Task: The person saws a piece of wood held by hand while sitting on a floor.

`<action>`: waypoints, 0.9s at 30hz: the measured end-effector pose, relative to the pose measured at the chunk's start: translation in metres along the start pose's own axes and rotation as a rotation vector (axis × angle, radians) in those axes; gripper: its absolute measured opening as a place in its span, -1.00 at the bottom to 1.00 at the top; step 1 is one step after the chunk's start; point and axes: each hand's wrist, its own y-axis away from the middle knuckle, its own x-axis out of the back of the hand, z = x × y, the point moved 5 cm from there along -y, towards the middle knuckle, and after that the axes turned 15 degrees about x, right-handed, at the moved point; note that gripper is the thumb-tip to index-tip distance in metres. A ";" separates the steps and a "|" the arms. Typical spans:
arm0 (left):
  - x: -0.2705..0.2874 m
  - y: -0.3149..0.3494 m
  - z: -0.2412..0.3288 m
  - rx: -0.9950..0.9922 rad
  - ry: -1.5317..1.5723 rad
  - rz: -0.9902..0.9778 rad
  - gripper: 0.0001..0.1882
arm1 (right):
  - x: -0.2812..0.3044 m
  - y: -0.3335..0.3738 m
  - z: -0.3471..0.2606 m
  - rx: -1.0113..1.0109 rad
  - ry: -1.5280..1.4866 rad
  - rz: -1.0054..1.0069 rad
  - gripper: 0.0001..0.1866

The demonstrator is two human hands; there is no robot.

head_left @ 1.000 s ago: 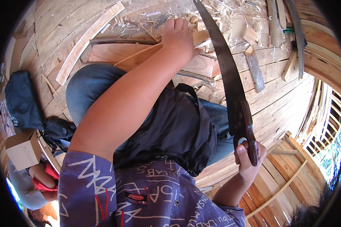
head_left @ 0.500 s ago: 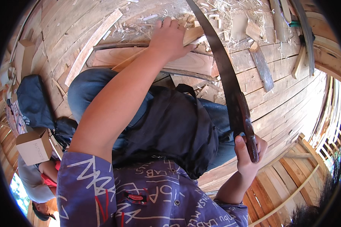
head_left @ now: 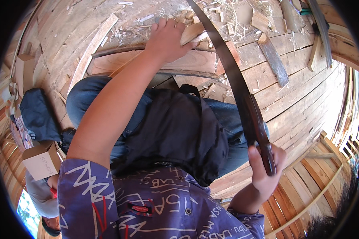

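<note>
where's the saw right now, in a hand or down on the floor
In hand: the saw is in the right hand, which is closed around its dark handle.

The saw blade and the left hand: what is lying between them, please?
In the head view, the end of a wooden strip sticks out from the left hand toward the saw blade; whether strip and blade touch, I cannot tell.

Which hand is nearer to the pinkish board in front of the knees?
Left: the left hand is close to the board, holding a narrow wooden strip; the right hand is well away from it, gripping the saw.
</note>
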 end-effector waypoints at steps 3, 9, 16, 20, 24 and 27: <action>0.000 -0.006 -0.004 0.048 -0.018 0.009 -0.33 | -0.027 -0.027 -0.001 0.072 0.003 -0.054 -0.58; -0.003 -0.009 -0.009 0.060 -0.015 0.020 -0.35 | -0.020 -0.033 0.004 -0.025 -0.016 -0.141 -0.60; -0.001 0.003 0.001 0.003 -0.010 0.033 -0.34 | -0.015 -0.011 -0.011 0.003 -0.019 -0.110 -0.61; -0.003 0.001 0.000 0.042 -0.004 0.036 -0.31 | -0.011 -0.009 -0.001 -0.036 -0.027 -0.057 -0.61; 0.001 0.002 -0.001 0.052 0.020 0.037 -0.27 | -0.021 -0.009 0.005 0.080 0.034 0.007 -0.58; 0.005 0.003 0.000 0.052 -0.084 0.031 -0.29 | -0.015 -0.010 0.024 0.035 -0.047 -0.060 -0.58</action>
